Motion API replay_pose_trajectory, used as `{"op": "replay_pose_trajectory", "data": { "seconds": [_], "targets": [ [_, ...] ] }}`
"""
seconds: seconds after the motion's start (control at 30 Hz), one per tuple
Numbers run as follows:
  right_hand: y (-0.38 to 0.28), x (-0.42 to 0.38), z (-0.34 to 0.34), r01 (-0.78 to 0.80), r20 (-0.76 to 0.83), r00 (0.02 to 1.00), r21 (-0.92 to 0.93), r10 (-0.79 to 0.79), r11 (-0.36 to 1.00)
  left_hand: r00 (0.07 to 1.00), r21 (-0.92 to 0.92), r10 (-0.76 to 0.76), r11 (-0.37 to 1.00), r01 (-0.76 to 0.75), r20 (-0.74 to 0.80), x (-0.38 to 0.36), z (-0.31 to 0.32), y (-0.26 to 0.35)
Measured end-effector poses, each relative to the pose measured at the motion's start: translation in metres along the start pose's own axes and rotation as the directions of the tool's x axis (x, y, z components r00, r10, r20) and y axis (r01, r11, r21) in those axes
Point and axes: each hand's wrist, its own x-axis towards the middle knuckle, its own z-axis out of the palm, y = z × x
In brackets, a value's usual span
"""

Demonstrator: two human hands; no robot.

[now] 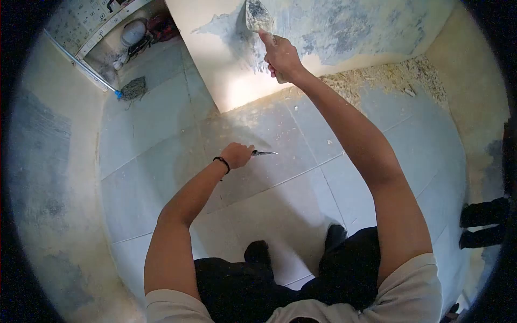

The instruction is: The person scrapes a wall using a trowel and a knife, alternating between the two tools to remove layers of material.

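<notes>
My right hand [283, 59] is closed around the handle of a trowel-like scraper [259, 16], its broad blade lying against the wall [344, 32]. Around the blade the wall's cream paint is gone in patches, baring blue-grey plaster. Lower and to the left, my left hand [237, 155] is closed on a slim metal tool [264, 153], perhaps a small knife or scraper; its thin tip points right, above the floor. A dark bracelet [222, 164] circles my left wrist.
Paint flakes [388, 81] lie heaped along the wall's foot, with crumbs on the tiled floor [258, 199]. A mop [132, 89] with a blue-tipped pole rests at the left wall. At the right edge show another person's dark-clad legs [484, 222].
</notes>
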Motion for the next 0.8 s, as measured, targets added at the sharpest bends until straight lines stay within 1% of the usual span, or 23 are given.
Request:
{"op": "replay_pose_trajectory", "data": {
  "seconds": [0.1, 0.2, 0.27, 0.3, 0.33, 0.43, 0.47, 0.53, 0.6, 0.7, 0.73, 0.8],
  "targets": [
    [0.001, -0.009, -0.006, 0.047, 0.038, 0.998, 0.0, -0.047, 0.999, 1.0, -0.002, 0.004, 1.0, -0.004, 0.004, 0.0, -0.004, 0.001],
    [0.004, -0.019, 0.004, -0.095, -0.012, 0.995, -0.071, 0.095, 0.993, 1.0, 0.009, -0.009, 1.0, 0.009, 0.011, 0.0, -0.006, 0.006],
    [-0.001, -0.01, 0.006, 0.004, -0.017, 1.0, -0.056, -0.005, 0.998, 1.0, 0.01, -0.02, 1.0, 0.02, 0.022, 0.0, -0.012, 0.008],
    [-0.006, -0.008, 0.007, 0.046, -0.02, 0.999, -0.047, -0.047, 0.998, 0.999, 0.002, -0.024, 1.0, 0.024, 0.036, -0.002, -0.019, 0.01],
    [-0.012, -0.003, 0.006, -0.045, 0.041, 0.998, 0.084, 0.041, 0.995, 0.998, -0.007, -0.025, 1.0, 0.025, 0.057, -0.003, -0.022, 0.013],
    [-0.008, -0.005, 0.008, 0.016, -0.007, 1.0, 0.056, -0.015, 0.998, 0.998, -0.017, -0.025, 1.0, 0.026, 0.054, -0.001, -0.014, 0.011],
    [-0.005, -0.004, 0.004, 0.038, -0.007, 0.999, -0.009, -0.038, 0.999, 0.999, -0.01, -0.014, 1.0, 0.015, 0.051, 0.0, -0.013, 0.01],
    [0.005, -0.01, 0.005, -0.01, -0.013, 1.0, -0.051, 0.009, 0.999, 0.999, 0.004, 0.003, 1.0, -0.003, 0.04, -0.002, -0.009, 0.007],
    [0.007, -0.017, 0.009, -0.085, -0.037, 0.996, -0.111, 0.081, 0.99, 0.996, -0.001, -0.028, 1.0, 0.029, 0.081, -0.004, -0.022, 0.014],
    [-0.003, -0.009, 0.008, 0.061, 0.017, 0.998, -0.082, -0.06, 0.995, 0.992, -0.021, -0.06, 0.998, 0.062, 0.115, -0.003, -0.032, 0.015],
    [-0.009, 0.0, 0.007, 0.009, 0.05, 0.999, 0.036, -0.01, 0.999, 0.989, -0.032, -0.065, 0.997, 0.07, 0.131, -0.003, -0.031, 0.016],
    [-0.007, -0.001, 0.013, -0.021, 0.021, 1.0, 0.063, 0.02, 0.998, 0.993, 0.0, -0.044, 0.999, 0.044, 0.106, -0.002, -0.019, 0.012]
  ]
}}
